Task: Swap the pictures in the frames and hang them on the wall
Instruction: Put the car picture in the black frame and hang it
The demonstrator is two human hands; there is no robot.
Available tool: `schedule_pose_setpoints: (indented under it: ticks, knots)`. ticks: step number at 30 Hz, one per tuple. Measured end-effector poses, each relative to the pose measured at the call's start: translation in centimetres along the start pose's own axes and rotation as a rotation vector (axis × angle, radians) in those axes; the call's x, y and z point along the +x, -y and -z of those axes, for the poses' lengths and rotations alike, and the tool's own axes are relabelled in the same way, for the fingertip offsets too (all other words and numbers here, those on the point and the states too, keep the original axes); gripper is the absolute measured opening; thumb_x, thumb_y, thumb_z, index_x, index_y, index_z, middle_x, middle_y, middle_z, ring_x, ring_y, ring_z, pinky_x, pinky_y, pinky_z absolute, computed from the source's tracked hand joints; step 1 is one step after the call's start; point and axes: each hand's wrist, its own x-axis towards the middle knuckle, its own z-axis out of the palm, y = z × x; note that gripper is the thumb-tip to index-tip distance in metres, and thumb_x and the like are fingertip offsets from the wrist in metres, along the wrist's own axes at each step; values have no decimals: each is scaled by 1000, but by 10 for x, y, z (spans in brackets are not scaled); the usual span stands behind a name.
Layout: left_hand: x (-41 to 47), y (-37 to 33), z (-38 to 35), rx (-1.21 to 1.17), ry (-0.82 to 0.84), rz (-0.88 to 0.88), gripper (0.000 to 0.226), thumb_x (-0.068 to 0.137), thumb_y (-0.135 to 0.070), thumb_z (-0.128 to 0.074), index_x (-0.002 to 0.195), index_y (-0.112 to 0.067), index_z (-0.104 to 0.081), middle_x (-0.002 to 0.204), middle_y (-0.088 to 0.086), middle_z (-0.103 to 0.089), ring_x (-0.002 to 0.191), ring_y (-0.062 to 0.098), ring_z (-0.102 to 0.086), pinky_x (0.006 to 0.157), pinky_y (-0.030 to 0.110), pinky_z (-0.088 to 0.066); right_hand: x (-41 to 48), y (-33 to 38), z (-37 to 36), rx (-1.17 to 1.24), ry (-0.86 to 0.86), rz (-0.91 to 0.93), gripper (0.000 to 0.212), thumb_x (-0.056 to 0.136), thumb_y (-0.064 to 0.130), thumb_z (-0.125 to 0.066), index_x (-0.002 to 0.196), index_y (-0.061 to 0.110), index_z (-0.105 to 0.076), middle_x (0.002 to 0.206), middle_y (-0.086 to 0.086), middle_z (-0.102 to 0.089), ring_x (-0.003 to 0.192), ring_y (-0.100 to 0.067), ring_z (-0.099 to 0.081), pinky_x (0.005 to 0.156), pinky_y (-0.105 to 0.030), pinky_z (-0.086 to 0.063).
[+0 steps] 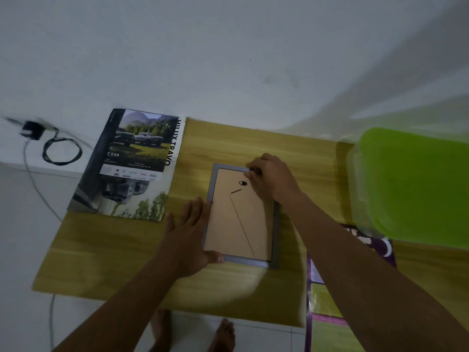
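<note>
A grey picture frame lies face down on the low wooden table, its brown backing board up. The left hand lies flat and open along the frame's left edge, thumb at the near corner. The right hand is pinched closed at the frame's top edge, on what I cannot tell. A truck brochure lies to the left, a green plastic box to the right.

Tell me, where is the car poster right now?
In the head view, the car poster lies flat on the left end of the wooden table, against the wall, left of the picture frame and the left hand.
</note>
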Motion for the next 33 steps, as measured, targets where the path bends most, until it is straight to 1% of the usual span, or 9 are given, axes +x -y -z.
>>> schedule_pose_setpoints:
  ticks: [4,11,16,20,23,25,28,31,33]
  knots:
    - [1,-1,1,10,10,13,128,67,-83,-52,144,-26,33,151,-3,37,141,19,31,115,58,11,1,-1,-3,17,-30,43,27,96,34,-59,110,16,-72,102,-3,-65,98,-25,-54,81,-36,-43]
    - [-2,-3,3,15,12,14,127,70,-80,-54,144,-24,33,151,-3,38,141,20,32,115,57,10,0,-3,-9,0,-99,91,26,98,30,-56,106,14,-75,97,-5,-68,91,-28,-57,76,-41,-48]
    - [-2,-2,2,19,10,9,126,70,-81,-51,144,-24,34,151,-3,39,140,20,33,115,57,10,0,-4,-11,-27,-128,100,23,98,26,-55,103,14,-75,93,-4,-67,88,-28,-57,71,-37,-44]
    - [-2,0,1,11,4,3,126,69,-83,-50,144,-24,33,151,-4,39,140,20,33,116,57,10,2,-5,-7,-37,-74,77,27,100,31,-52,106,16,-74,98,-3,-65,93,-26,-55,74,-36,-41]
    - [-3,0,0,-24,-15,-2,127,69,-83,-51,144,-23,33,152,-4,36,141,17,31,116,55,11,2,-2,-2,-92,11,83,31,99,39,-48,112,21,-69,107,-1,-61,101,-25,-52,82,-38,-42]
    - [-5,1,-1,-36,-30,-2,128,67,-84,-48,143,-20,32,153,-4,34,141,16,30,116,54,11,-2,6,-2,-137,23,162,34,97,43,-49,122,24,-63,118,0,-59,110,-24,-50,89,-40,-41]
    - [-7,3,-3,-46,-49,-8,127,64,-88,-40,146,-18,27,155,-3,31,142,16,29,117,52,11,-3,26,-7,-177,97,377,45,94,44,-56,134,23,-58,136,-5,-57,127,-27,-47,102,-43,-39]
    - [-9,5,-6,-50,-88,-15,123,65,-89,-38,147,-19,23,155,-2,29,143,18,27,117,52,11,5,45,-14,-202,185,560,48,90,42,-61,133,21,-62,140,-13,-56,133,-30,-47,106,-46,-39]
    - [-9,6,-7,-68,-107,-17,123,64,-89,-37,150,-19,15,156,-2,24,144,19,24,118,53,9,11,53,-15,-205,281,615,46,89,39,-63,131,19,-64,142,-16,-54,135,-30,-47,107,-46,-42]
